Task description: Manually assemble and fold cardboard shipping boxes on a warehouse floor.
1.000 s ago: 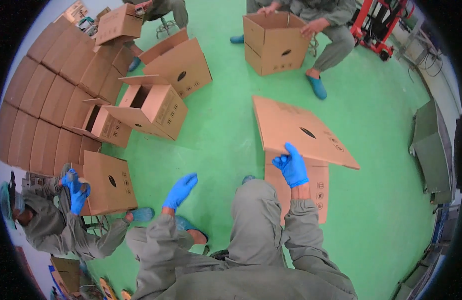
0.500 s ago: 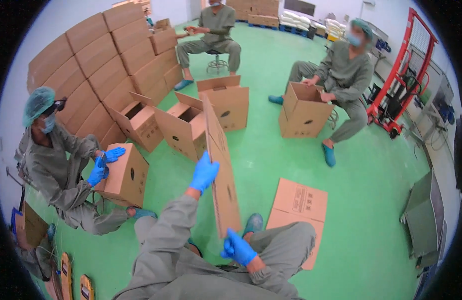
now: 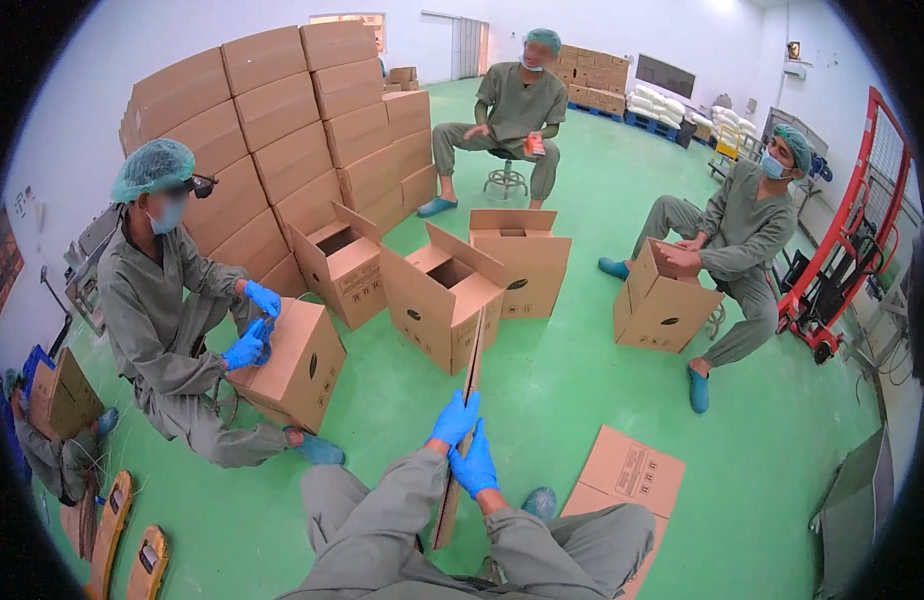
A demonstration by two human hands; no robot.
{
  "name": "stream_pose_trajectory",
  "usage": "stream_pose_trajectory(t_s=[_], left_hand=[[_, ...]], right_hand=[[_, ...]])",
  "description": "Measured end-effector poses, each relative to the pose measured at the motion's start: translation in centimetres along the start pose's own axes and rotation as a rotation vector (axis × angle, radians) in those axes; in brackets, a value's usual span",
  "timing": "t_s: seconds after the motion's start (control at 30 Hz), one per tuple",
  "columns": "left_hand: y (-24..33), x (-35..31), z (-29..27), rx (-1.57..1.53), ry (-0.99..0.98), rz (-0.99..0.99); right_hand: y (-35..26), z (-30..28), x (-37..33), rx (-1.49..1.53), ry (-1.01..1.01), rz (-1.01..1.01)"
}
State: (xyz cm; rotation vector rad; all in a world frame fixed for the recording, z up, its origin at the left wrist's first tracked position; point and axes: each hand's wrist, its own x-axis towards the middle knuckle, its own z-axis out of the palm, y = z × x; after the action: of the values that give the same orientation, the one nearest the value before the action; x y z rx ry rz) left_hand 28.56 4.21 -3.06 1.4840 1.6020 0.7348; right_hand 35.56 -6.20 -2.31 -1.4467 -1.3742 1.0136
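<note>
A flattened cardboard box (image 3: 446,514) stands upright between my knees, turned nearly edge-on so that only a narrow brown strip shows. My blue-gloved left hand (image 3: 454,418) grips it around the middle from the left side. Just below and nearer to me, my right hand (image 3: 474,464), gloved the same way, holds its right side with the thumb upward. Some of the fingers on both hands are hidden by the cardboard. Another flattened cardboard box (image 3: 622,475) lies on the green floor by my right leg, partly covered by my knee.
Ahead stand opened boxes (image 3: 432,315) with raised flaps, before a tall stack of cartons (image 3: 272,120). At left a co-worker's gloved hands rest on a closed box (image 3: 302,360). Another seated person at right handles a box (image 3: 662,305). A red lifter (image 3: 867,220) stands behind.
The flattened box has turned from showing its broad face to nearly edge-on. My hands have come together at its middle from its far and near ends. My view has shifted left and up.
</note>
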Motion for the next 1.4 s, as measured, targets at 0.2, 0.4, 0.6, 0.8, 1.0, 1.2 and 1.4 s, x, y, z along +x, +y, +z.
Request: stream_pose_trajectory(t_s=[0.2,0.4,0.6,0.8,1.0,1.2,1.4], left_hand=[[-1.4,1.6,-1.0,-0.029,-0.128,0.249],[-1.4,-2.7,-9.4,0.175,-0.176,0.2],[-3.0,-13.3,-9.9,0.546,0.098,0.489],[3.8,-17.5,-2.2,0.744,-0.525,0.376],[-0.2,-6.7,1.3,0.691,-0.56,0.027],[-3.1,-4.7,5.1,0.936,-0.425,0.002],[11.2,3.3,-2.9,0.676,0.091,0.649]], right_hand=[[3.0,-5.2,0.4,0.133,-0.134,0.298],[3.7,-13.7,4.8,-0.527,0.163,0.15],[2.8,-14.1,11.7,-0.701,0.311,0.18],[0.1,-12.2,10.9,-0.762,0.191,0.175],[0.4,-12.6,10.3,-0.733,0.135,0.18],[0.2,-11.9,9.5,-0.823,0.138,0.207],[1.2,-12.1,10.3,-0.811,0.193,0.124]])
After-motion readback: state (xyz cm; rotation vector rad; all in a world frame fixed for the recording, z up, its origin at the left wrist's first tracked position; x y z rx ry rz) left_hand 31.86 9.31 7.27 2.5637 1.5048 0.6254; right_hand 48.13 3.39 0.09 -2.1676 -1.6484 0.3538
